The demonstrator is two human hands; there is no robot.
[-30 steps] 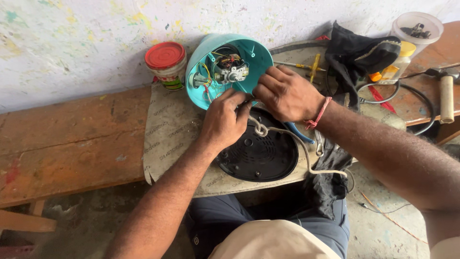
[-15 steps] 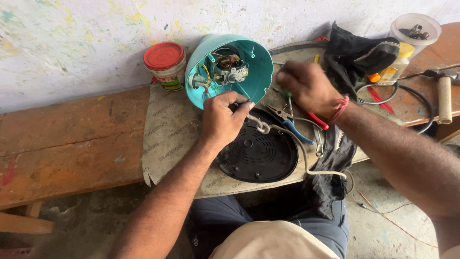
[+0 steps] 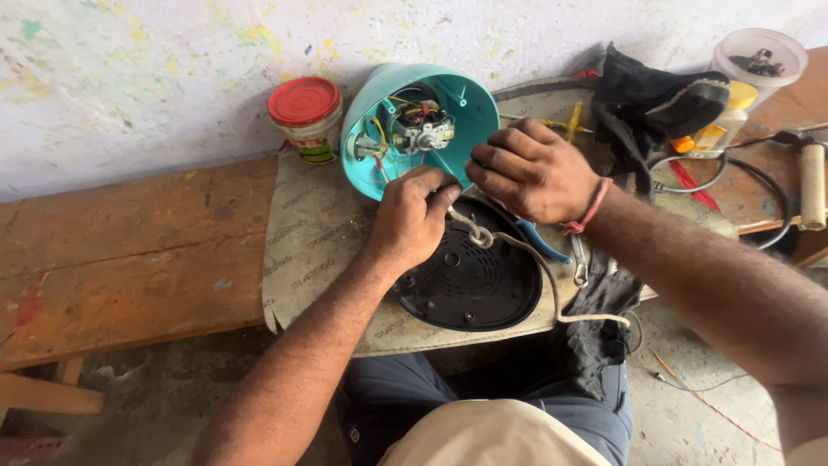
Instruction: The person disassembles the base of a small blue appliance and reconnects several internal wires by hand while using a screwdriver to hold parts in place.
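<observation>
The left hand point(image 3: 412, 216) has its grip pinched narrow at the rim of the teal housing point(image 3: 470, 108), tipped open on the bench point(image 3: 129, 250); the right hand point(image 3: 526, 168) curls beside it, whether holding anything I cannot tell. A tug could tear the thin wires point(image 3: 379, 138) inside or roll the housing over.

Repair wkshop: pliers point(image 3: 542, 243), worn bench point(image 3: 129, 250)
</observation>
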